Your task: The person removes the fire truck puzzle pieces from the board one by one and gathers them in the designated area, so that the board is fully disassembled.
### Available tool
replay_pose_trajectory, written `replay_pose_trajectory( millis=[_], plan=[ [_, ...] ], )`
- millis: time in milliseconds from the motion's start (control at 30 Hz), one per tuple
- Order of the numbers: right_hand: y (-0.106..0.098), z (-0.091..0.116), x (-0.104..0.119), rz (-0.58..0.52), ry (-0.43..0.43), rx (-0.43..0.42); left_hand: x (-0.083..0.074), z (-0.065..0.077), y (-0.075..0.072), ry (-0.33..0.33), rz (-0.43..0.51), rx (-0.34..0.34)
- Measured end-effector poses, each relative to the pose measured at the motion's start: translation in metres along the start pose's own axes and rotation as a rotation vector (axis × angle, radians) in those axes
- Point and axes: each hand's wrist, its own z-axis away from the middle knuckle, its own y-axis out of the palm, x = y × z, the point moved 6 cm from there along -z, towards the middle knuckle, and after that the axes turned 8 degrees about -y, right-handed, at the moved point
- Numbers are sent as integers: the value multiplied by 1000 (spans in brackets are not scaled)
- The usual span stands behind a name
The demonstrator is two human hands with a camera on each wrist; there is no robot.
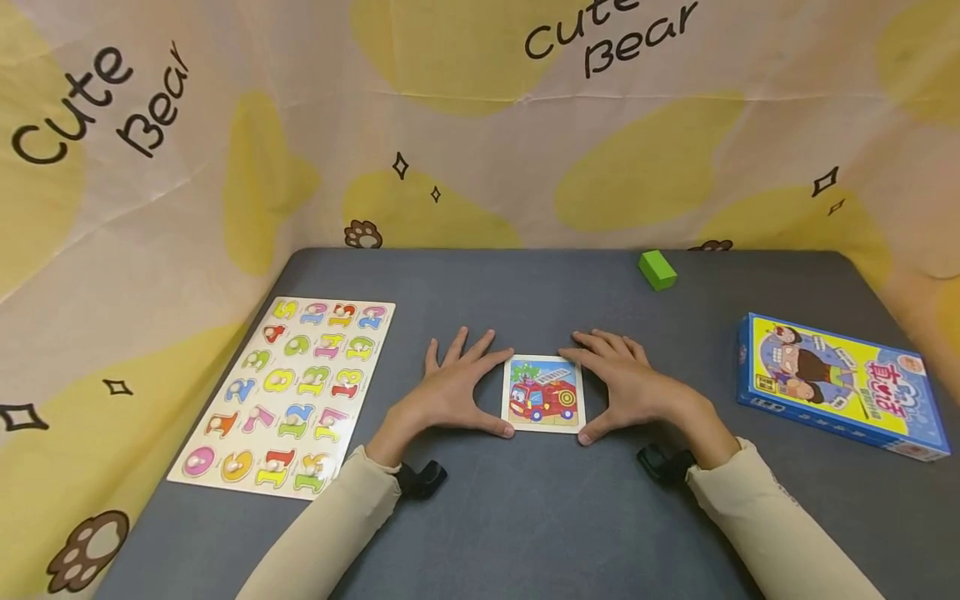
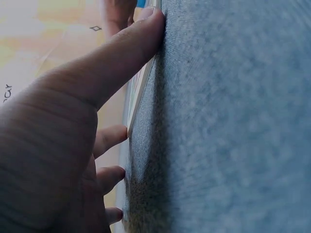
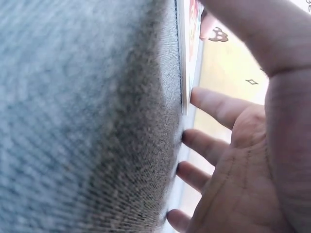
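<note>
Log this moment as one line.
left hand: at left corners of truck picture | right hand: at right corners | block: beyond, untouched

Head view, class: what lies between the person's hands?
The head view shows a square, white-bordered red-truck picture board between the left hand and the right hand.

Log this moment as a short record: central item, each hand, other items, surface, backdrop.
Central item: square fire-truck picture tile
Left hand: thumb and index finger at the tile's two left corners, other fingers spread
Right hand: thumb and index finger at or near its two right corners
To the left: board of colorful numbers
To the right: blue-and-yellow box with cartoon figures
Near far edge: small green block
Surface: dark gray table
Backdrop: yellow-patterned cloth printed "Cute Bear"
</note>
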Motion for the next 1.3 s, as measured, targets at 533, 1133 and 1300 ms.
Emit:
replay_pose_trajectory(
  millis=[533, 1133, 1300],
  plan=[
    [-3, -4, -12, -12, 28, -9, 0, -10, -4, 22, -2, 2],
    [-7, -1, -17, -110, 0, -33, -57, 40, 22, 370, -213, 98],
    [-9, -3, -16, -112, -2, -30, -54, 41, 29, 378, -223, 103]
  ],
)
